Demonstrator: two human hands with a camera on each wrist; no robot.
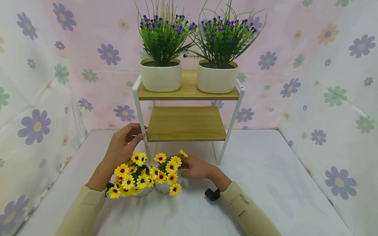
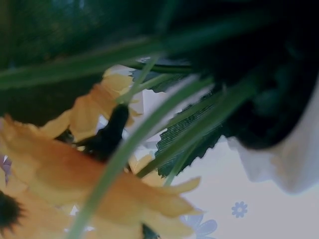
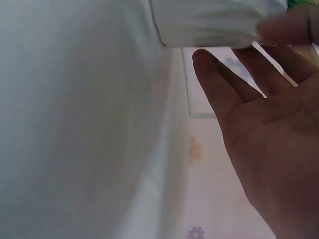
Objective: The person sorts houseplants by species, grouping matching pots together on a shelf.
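Observation:
My left hand point(image 1: 122, 144) grips the white front-left leg point(image 1: 138, 113) of a two-tier wooden shelf point(image 1: 186, 123), thumb against the leg. On the table before it stand two small white pots of yellow artificial flowers, a left bunch point(image 1: 128, 182) and a right bunch point(image 1: 171, 167). Beside the right bunch is my right hand point(image 1: 198, 167), its fingers partly hidden by blooms. In the right wrist view the thumb, blurred, touches or nearly touches the white pot point(image 3: 209, 25), and the other fingers extend loosely near it. Yellow petals point(image 2: 99, 184) and stems fill the left wrist view.
On the top board point(image 1: 189, 78) stand two cream pots, a left one point(image 1: 160, 77) and a right one point(image 1: 217, 78), with grassy purple-flowered plants. A white cloth covers the table point(image 1: 265, 183). Flower-printed fabric walls point(image 1: 325, 98) enclose the back and sides.

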